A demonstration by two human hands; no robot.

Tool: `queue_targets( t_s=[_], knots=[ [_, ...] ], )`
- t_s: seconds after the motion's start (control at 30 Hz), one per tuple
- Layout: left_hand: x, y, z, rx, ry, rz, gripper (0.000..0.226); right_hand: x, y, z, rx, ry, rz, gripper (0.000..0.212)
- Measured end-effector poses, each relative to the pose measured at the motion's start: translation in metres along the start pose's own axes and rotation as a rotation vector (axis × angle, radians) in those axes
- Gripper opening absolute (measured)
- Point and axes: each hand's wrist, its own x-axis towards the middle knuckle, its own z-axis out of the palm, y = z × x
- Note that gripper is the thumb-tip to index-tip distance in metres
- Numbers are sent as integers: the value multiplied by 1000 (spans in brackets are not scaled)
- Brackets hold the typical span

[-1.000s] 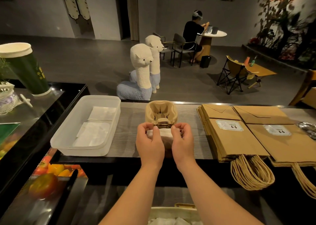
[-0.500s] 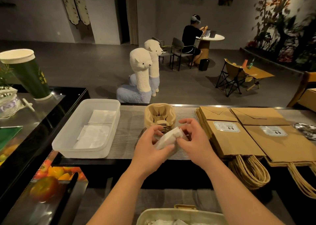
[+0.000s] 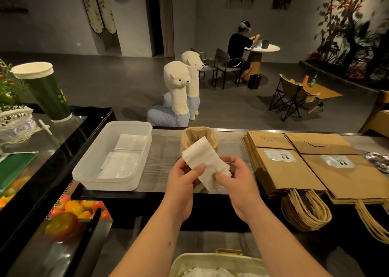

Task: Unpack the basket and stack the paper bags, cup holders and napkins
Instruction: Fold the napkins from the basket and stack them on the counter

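Counter (image 3: 166, 150) as before, napkin (image 3: 205, 163) now opened out, left hand (image 3: 183, 186) and right hand (image 3: 240, 184) pinching it

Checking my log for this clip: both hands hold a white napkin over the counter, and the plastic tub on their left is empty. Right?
Not empty: the head view shows flat napkins lying in the plastic tub. Otherwise right: left hand and right hand hold a white napkin over the counter.

You have: napkin (image 3: 205, 163), soft white paper; bags (image 3: 280, 171), matt brown paper; tub (image 3: 105, 184), translucent smooth plastic; counter (image 3: 166, 150), grained wood.
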Motion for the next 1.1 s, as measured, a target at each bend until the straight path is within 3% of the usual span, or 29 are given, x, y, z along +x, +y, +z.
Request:
queue_targets(
  t_s=[0.1,0.23,0.33,0.57,0.7,1.0,1.1],
  knots=[
    [7,5,-13,166,36,107,37,12,-9,-11,-237,-66,-114,43],
    [15,7,-28,545,-49,168,53,23,-7,-17,-493,-161,-184,45],
    [15,0,-31,731,-65,170,55,22,11,-10,-487,-151,-131,44],
    [18,-9,-22,721,-78,156,64,19,16,11,-8,72,-37,16],
    [21,-11,-20,705,-36,189,62,26,16,19,-58,188,-14,10],
    [27,-15,-22,651,-27,149,53,32,16,20,-23,186,-43,17],
    [27,-14,-26,615,-23,111,51,31,18,12,62,91,-42,16]
  ],
)
